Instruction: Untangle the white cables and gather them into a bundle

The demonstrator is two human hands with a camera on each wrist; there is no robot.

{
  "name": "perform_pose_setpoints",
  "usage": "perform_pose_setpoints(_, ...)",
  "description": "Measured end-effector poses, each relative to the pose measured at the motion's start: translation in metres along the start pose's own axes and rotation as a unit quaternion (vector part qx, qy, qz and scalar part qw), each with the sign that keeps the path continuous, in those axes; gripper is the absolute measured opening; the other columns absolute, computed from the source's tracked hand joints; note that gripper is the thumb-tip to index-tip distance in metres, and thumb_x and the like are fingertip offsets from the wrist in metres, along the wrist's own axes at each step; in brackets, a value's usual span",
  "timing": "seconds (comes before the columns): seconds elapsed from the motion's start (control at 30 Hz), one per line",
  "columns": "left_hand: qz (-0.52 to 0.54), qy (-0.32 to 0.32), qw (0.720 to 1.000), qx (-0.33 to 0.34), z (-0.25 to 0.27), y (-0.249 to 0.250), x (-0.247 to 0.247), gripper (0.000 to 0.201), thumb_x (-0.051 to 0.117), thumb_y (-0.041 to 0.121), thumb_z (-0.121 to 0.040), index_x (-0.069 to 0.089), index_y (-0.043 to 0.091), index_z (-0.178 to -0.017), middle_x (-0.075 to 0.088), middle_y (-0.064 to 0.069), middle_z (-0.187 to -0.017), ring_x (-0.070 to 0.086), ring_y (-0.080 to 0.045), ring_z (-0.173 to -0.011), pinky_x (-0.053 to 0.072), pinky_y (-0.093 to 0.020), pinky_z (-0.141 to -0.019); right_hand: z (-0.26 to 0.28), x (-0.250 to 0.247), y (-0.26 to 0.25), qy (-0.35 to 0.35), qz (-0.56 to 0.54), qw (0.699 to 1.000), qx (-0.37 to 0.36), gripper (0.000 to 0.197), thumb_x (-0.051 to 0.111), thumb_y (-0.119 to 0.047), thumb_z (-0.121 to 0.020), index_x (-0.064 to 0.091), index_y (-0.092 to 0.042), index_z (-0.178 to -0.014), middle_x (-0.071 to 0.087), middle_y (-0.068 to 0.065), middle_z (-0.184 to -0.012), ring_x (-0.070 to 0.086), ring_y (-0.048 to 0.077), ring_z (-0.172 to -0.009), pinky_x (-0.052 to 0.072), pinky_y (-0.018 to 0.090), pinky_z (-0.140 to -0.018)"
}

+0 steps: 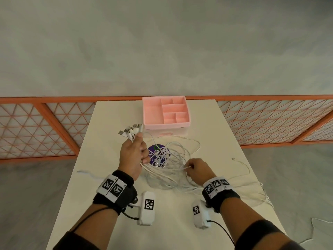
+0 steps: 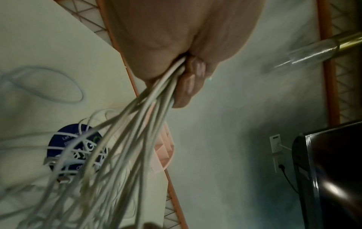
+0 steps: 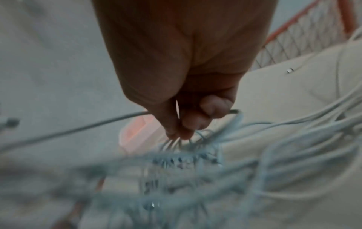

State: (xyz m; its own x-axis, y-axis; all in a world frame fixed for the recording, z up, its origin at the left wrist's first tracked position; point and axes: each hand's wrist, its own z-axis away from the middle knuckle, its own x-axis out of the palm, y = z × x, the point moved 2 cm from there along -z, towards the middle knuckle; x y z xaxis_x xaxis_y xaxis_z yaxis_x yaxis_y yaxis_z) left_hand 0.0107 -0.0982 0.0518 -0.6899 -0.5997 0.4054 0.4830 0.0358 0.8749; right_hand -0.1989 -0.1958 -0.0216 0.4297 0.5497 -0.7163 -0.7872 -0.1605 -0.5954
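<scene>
A tangle of white cables [image 1: 171, 165] lies in loose loops at the middle of the white table [image 1: 111, 177]. My left hand [image 1: 134, 152] is raised above the table and grips a bunch of them, with several USB plugs [image 1: 131, 131] fanning out above the fist. In the left wrist view the cables [image 2: 137, 117] run down from the curled fingers [image 2: 188, 86]. My right hand [image 1: 195, 169] sits low to the right of the tangle and pinches a few strands; the right wrist view shows fingertips [image 3: 184, 130] closed on thin cables [image 3: 176, 142].
A pink compartment organizer [image 1: 166, 112] stands at the table's far end. A round purple disc [image 1: 156, 154] lies under the cables. Loose cable ends trail to the right edge [image 1: 241, 163] and to the left [image 1: 84, 173]. An orange lattice fence [image 1: 54, 127] runs behind the table.
</scene>
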Motion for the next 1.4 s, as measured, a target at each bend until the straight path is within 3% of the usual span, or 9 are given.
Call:
perform_pose_setpoints(0.17,-0.084,-0.067,0.994,0.025,0.004,-0.004,0.004,0.027,0.062,0.022,-0.097,0.050,0.020,-0.073,0.020,-0.001,-0.062,0.017,-0.014,-0.053,0.019,-0.024,-0.045,0.009,-0.032,-0.057,-0.044,-0.344,0.937,-0.046,0.027,0.046,-0.002,-0.089,0.073,0.001,-0.086,0.071,0.018,-0.079,0.061,0.027,-0.065,0.048,0.033,-0.061)
perform_pose_setpoints(0.37,-0.089,-0.105,0.988,0.069,0.005,0.005,0.021,0.022,0.067,0.034,-0.091,0.071,0.012,-0.088,0.048,-0.018,-0.069,0.037,-0.018,-0.051,0.028,-0.022,-0.041,0.029,-0.046,-0.127,-0.087,-0.328,0.918,-0.204,0.016,0.048,0.006,-0.097,0.063,0.001,-0.093,0.065,0.018,-0.080,0.059,0.021,-0.057,0.048,0.028,-0.055)
perform_pose_setpoints(0.73,-0.055,-0.126,0.990,-0.010,0.007,-0.004,0.011,0.011,0.060,0.014,-0.096,0.061,0.004,-0.091,0.065,-0.008,-0.082,0.029,-0.009,-0.045,0.033,-0.021,-0.041,0.030,-0.110,-0.145,0.114,-0.603,0.750,-0.248,0.029,0.043,0.015,-0.088,0.050,-0.010,-0.102,0.060,0.014,-0.067,0.048,0.023,-0.054,0.042,0.031,-0.054)
perform_pose_setpoints(0.8,-0.076,-0.104,0.992,-0.001,0.002,-0.004,0.007,0.009,0.061,0.010,-0.096,0.062,0.004,-0.089,0.065,-0.009,-0.080,0.028,-0.010,-0.046,0.035,-0.021,-0.042,0.028,-0.110,-0.138,0.142,-0.586,0.771,-0.206,0.031,0.040,0.015,-0.087,0.055,-0.009,-0.100,0.058,0.012,-0.064,0.047,0.022,-0.052,0.043,0.030,-0.054)
perform_pose_setpoints(0.87,-0.095,-0.080,0.992,0.015,-0.003,-0.004,0.002,0.009,0.061,0.008,-0.096,0.063,0.004,-0.089,0.066,-0.009,-0.079,0.028,-0.010,-0.044,0.033,-0.021,-0.041,0.021,-0.103,-0.125,0.174,-0.447,0.866,-0.141,0.030,0.041,0.010,-0.085,0.060,-0.008,-0.098,0.060,0.009,-0.066,0.052,0.022,-0.053,0.044,0.031,-0.056)
perform_pose_setpoints(0.97,-0.126,-0.050,0.990,0.027,-0.006,-0.006,-0.001,0.010,0.064,0.008,-0.095,0.066,0.005,-0.085,0.069,-0.010,-0.078,0.031,-0.008,-0.040,0.031,-0.021,-0.041,0.014,-0.085,-0.108,0.174,0.021,0.982,-0.066,0.044,0.047,-0.002,-0.086,0.055,-0.013,-0.128,0.056,0.012,-0.121,0.056,0.031,-0.110,0.051,0.045,-0.087)
perform_pose_setpoints(1.1,-0.167,-0.059,0.984,0.026,0.000,-0.009,0.008,0.013,0.068,0.006,-0.091,0.069,0.010,-0.078,0.070,-0.010,-0.075,0.035,-0.007,-0.038,0.029,-0.019,-0.041,0.020,-0.056,-0.111,0.128,0.247,0.944,-0.179,0.062,0.054,-0.034,-0.093,0.034,-0.015,-0.148,0.032,0.005,-0.154,0.022,0.030,-0.145,0.031,0.055,-0.113)
perform_pose_setpoints(1.3,-0.179,-0.058,0.982,0.025,-0.001,-0.011,0.006,0.008,0.068,0.006,-0.091,0.070,0.007,-0.083,0.069,-0.012,-0.076,0.035,-0.007,-0.038,0.029,-0.020,-0.043,0.019,-0.046,-0.117,0.068,0.360,0.911,-0.189,0.033,0.046,-0.050,-0.098,0.068,-0.029,-0.111,0.059,-0.005,-0.121,0.042,0.028,-0.129,0.025,0.056,-0.110)
perform_pose_setpoints(1.4,-0.160,-0.073,0.984,0.025,-0.002,-0.010,0.001,0.007,0.070,0.009,-0.090,0.069,0.006,-0.084,0.067,-0.008,-0.072,0.034,-0.008,-0.039,0.028,-0.021,-0.044,0.022,-0.062,-0.125,0.060,0.171,0.960,-0.214,0.030,0.053,-0.047,-0.096,0.073,-0.026,-0.092,0.071,-0.006,-0.092,0.063,0.017,-0.095,0.043,0.041,-0.097)
